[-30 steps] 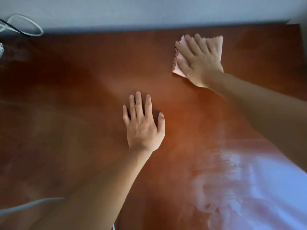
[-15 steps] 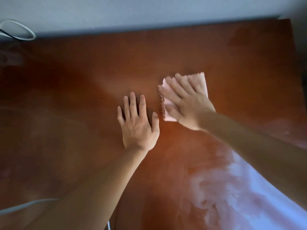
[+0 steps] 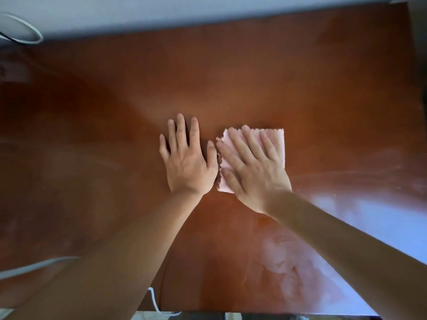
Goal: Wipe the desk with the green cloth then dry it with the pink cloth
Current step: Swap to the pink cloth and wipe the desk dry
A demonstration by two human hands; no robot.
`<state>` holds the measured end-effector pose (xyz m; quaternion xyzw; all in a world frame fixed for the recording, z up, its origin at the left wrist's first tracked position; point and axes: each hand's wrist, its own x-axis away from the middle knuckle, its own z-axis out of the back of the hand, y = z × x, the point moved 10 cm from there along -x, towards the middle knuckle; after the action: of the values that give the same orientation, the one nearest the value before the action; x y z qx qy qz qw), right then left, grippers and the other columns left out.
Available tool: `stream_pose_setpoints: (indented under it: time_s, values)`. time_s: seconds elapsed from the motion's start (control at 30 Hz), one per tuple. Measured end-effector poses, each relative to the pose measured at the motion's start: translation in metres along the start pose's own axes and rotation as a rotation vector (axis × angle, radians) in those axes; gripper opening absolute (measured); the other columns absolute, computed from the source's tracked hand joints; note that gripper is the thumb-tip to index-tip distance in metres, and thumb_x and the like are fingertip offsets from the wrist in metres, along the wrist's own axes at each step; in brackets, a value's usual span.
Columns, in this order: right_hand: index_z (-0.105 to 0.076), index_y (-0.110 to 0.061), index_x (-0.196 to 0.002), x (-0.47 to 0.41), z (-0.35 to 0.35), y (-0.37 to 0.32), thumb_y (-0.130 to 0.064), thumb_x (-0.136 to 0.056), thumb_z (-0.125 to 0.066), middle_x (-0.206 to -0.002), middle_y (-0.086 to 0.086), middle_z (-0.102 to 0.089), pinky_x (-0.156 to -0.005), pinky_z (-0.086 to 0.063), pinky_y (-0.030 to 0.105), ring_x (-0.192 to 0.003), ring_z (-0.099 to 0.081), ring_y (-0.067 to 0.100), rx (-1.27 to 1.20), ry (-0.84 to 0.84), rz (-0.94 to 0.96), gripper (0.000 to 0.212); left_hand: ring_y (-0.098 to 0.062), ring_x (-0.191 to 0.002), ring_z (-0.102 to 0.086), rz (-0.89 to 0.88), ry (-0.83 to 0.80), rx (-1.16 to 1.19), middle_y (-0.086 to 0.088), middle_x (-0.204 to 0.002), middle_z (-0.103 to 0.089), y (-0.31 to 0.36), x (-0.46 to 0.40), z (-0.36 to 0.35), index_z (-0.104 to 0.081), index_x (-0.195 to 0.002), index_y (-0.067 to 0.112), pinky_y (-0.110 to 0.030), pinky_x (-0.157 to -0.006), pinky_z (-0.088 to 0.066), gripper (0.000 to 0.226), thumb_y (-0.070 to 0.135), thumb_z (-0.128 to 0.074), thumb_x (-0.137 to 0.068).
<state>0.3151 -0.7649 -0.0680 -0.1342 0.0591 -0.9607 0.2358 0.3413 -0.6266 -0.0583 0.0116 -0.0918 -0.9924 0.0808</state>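
The pink cloth (image 3: 276, 140) lies folded flat on the reddish-brown desk (image 3: 231, 77), near the middle. My right hand (image 3: 251, 167) presses on it with straight, spread fingers and covers most of it. My left hand (image 3: 188, 158) rests flat on the bare wood just left of the cloth, its thumb almost touching my right index finger. No green cloth is in view.
A white cable loop (image 3: 22, 31) sits at the desk's far left corner against the pale wall. Another white cable (image 3: 34, 267) crosses the near left, and a cord (image 3: 153, 301) hangs at the front edge. Light glare with smeared streaks (image 3: 335, 227) covers the near right.
My right hand has dragged the pink cloth from the far right of the desk toward me and leftward, ending next to my left hand, which stayed flat in place.
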Motion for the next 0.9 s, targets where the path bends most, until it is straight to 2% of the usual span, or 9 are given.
stream_pose_setpoints:
  time_s: [0.07,0.27,0.43,0.63,0.73,0.9]
  values:
    - [-0.020,-0.029,-0.164,-0.007,0.002,0.006,-0.052,-0.105,-0.015,-0.171,0.007,-0.018,-0.127,-0.007,0.053,-0.158,-0.009,0.031,0.012,-0.002,0.011,0.063,-0.031,-0.157,-0.014,0.001,0.000,0.001,-0.015,-0.168,-0.021,0.000,0.000,0.000,-0.033,-0.158,0.013,-0.053,-0.126,-0.010,0.065,0.045,-0.030,-0.102]
    - [-0.007,-0.032,-0.164,-0.069,0.028,0.053,-0.055,-0.102,-0.003,-0.173,0.003,-0.007,-0.127,0.004,0.048,-0.159,0.002,0.027,0.029,0.054,-0.140,0.066,-0.030,-0.157,-0.015,0.010,0.013,0.009,-0.013,-0.168,-0.023,0.000,0.000,-0.001,-0.034,-0.157,0.015,-0.053,-0.125,-0.010,0.066,0.045,-0.031,-0.099]
    - [-0.006,-0.029,-0.165,-0.056,0.024,0.039,-0.053,-0.103,-0.001,-0.173,0.004,-0.005,-0.128,0.003,0.049,-0.159,0.004,0.028,0.003,0.064,-0.159,0.066,-0.031,-0.156,-0.016,0.005,0.023,0.009,-0.013,-0.168,-0.023,-0.002,-0.001,-0.001,-0.034,-0.157,0.015,-0.052,-0.125,-0.010,0.065,0.045,-0.034,-0.100]
    - [-0.023,-0.025,-0.163,0.047,-0.015,-0.027,-0.050,-0.106,-0.019,-0.170,0.007,-0.017,-0.127,-0.006,0.054,-0.158,-0.008,0.032,-0.023,-0.010,-0.004,0.061,-0.033,-0.157,-0.013,-0.015,-0.010,-0.002,-0.009,-0.169,-0.021,0.000,-0.003,-0.004,-0.032,-0.158,0.015,-0.054,-0.124,-0.010,0.067,0.046,-0.031,-0.099]
    - [-0.032,-0.027,-0.160,0.047,-0.017,-0.025,-0.051,-0.104,-0.023,-0.169,0.006,-0.022,-0.127,-0.010,0.054,-0.158,-0.012,0.031,-0.034,-0.037,0.011,0.062,-0.035,-0.156,-0.014,-0.029,-0.010,-0.013,-0.009,-0.168,-0.023,0.001,-0.002,-0.004,-0.034,-0.158,0.016,-0.056,-0.123,-0.011,0.067,0.046,-0.030,-0.098]
    - [-0.007,-0.034,-0.164,-0.008,0.004,0.019,-0.056,-0.101,-0.001,-0.173,0.002,-0.004,-0.127,0.005,0.048,-0.159,0.004,0.026,0.005,-0.001,-0.162,0.067,-0.037,-0.155,-0.016,-0.044,-0.009,-0.006,-0.008,-0.167,-0.026,0.001,-0.002,-0.004,-0.036,-0.157,0.017,-0.058,-0.122,-0.012,0.066,0.046,-0.033,-0.098]
